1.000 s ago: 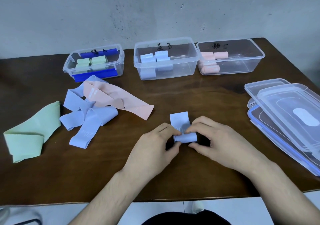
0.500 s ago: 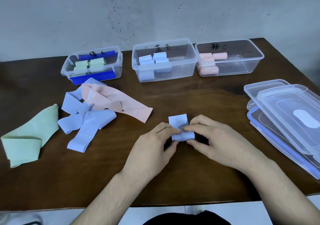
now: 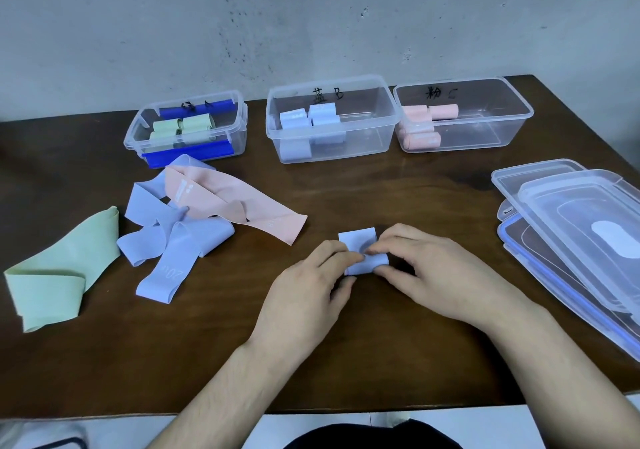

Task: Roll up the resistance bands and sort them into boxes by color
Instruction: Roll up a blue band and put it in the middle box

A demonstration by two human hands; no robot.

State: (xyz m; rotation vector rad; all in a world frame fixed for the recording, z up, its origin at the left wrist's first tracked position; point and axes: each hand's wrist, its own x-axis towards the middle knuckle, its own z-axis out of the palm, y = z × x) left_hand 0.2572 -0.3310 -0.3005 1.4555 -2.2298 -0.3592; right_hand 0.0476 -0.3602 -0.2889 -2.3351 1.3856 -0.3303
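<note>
Resistance bands lie across the dark brown wooden table (image 3: 398, 362). Far left is a loose pale green flat band (image 3: 59, 272), then tangled light blue flat bands (image 3: 173, 244) with a pink flat band (image 3: 239, 203) draped over them. Behind those stands a clear plastic box with blue clips (image 3: 187, 130) holding green rolls. In the middle, the left hand (image 3: 304, 296) and right hand (image 3: 429, 275) meet on a light blue band being rolled (image 3: 363, 254): fingers and thumbs of both pinch the rolled part near the table's centre, while its short flat tail points away from the person. Behind it, a clear plastic box marked B (image 3: 332, 119) holds light blue rolls; just right of it a clear plastic box marked C (image 3: 464, 116) holds pink rolls. At the right edge lie stacked clear plastic lids (image 3: 571, 241).
</note>
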